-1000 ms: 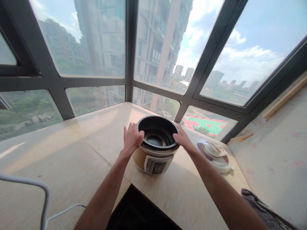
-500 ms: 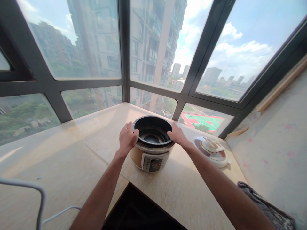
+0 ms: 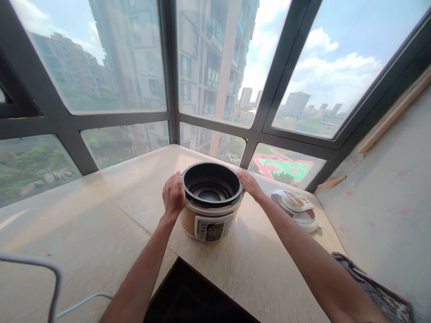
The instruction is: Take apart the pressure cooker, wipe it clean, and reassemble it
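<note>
Two bare hands of mine are at the cooker (image 3: 209, 210), one on each side of its upper edge. My left hand (image 3: 174, 193) is bent against the left side by the rim, and my right hand (image 3: 248, 183) touches the right side, its fingers partly hidden; I cannot tell whether either one is gripping or just resting there. The cooker stands upright on the pale surface (image 3: 269, 269), near the window corner, its control panel (image 3: 214, 229) facing me. The round black pot (image 3: 209, 179) sits inside it, open at the top. To the right, just beyond my forearm, the lid (image 3: 296, 207) lies on the surface, apart from the cooker. A dark panel (image 3: 195, 298) is set in the surface nearer me, a pale cord (image 3: 55, 278) curves at the lower left, and a patterned cloth (image 3: 373, 287) lies by the wall (image 3: 397, 220).
</note>
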Demonstrator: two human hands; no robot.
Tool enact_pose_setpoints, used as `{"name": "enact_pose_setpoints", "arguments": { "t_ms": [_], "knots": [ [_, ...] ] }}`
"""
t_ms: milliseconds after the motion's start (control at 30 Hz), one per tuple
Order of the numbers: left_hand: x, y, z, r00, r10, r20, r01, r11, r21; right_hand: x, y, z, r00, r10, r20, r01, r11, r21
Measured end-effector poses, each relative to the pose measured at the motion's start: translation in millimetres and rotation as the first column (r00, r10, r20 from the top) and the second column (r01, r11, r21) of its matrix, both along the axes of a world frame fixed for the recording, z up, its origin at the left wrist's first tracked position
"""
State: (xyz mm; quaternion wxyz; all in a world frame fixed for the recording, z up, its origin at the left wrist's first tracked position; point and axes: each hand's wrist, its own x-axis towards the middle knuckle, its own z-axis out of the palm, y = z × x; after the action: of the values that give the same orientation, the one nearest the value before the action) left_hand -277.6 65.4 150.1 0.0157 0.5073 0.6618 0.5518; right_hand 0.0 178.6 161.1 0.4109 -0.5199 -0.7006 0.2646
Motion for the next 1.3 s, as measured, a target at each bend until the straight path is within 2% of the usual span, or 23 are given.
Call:
{"name": "enact_pose_setpoints", "arguments": {
  "t_ms": [67,133,233,367,500,633,700,833,900,1100,1300],
  "knots": [
    [1,-1,0.9,1.0,0.002,0.001,-0.002,1.0,0.001,1,-1,-1.6,0.999,0.046,0.002,-0.046,0.998,-0.044],
    [1,-3,2.3,1.0,0.001,0.004,-0.001,1.0,-0.007,1,-3,-3.2,0.999,0.037,-0.029,-0.038,0.999,-0.021],
    [2,-5,4.9,1.0,-0.002,0.002,0.002,0.999,-0.037,-1,-10,-5.8,0.998,-0.006,-0.07,0.009,0.999,0.048],
    [3,-7,6.9,1.0,-0.015,0.017,0.016,0.998,-0.057,-4,-24,-8.3,0.992,-0.09,-0.088,0.096,0.993,0.062],
    [2,-8,5.4,0.997,-0.043,0.069,0.044,0.999,-0.021,-3,-44,-8.3,0.977,-0.153,-0.145,0.165,0.984,0.071],
    [2,-7,1.1,0.988,-0.095,0.124,0.09,0.995,0.042,3,-61,-9.1,0.975,-0.163,-0.154,0.179,0.979,0.101],
    [4,-6,-1.9,0.979,-0.115,0.171,0.104,0.992,0.07,6,-67,-11.3,0.972,-0.166,-0.165,0.187,0.975,0.121],
    [13,-6,-7.9,0.915,-0.126,0.384,0.073,0.986,0.148,15,-72,-17.9,0.957,-0.197,-0.214,0.228,0.964,0.135],
    [17,-7,-10.2,0.895,-0.136,0.426,0.073,0.984,0.163,19,-74,-20.9,0.946,-0.22,-0.239,0.257,0.956,0.138],
    [30,-11,-11.0,0.903,-0.178,0.392,0.126,0.98,0.155,31,-90,-23.4,0.888,-0.352,-0.298,0.414,0.892,0.181],
    [52,-3,-10.4,0.855,-0.289,0.43,0.247,0.957,0.151,54,-116,-24.8,0.828,-0.441,-0.346,0.53,0.817,0.228]
  ]
}}
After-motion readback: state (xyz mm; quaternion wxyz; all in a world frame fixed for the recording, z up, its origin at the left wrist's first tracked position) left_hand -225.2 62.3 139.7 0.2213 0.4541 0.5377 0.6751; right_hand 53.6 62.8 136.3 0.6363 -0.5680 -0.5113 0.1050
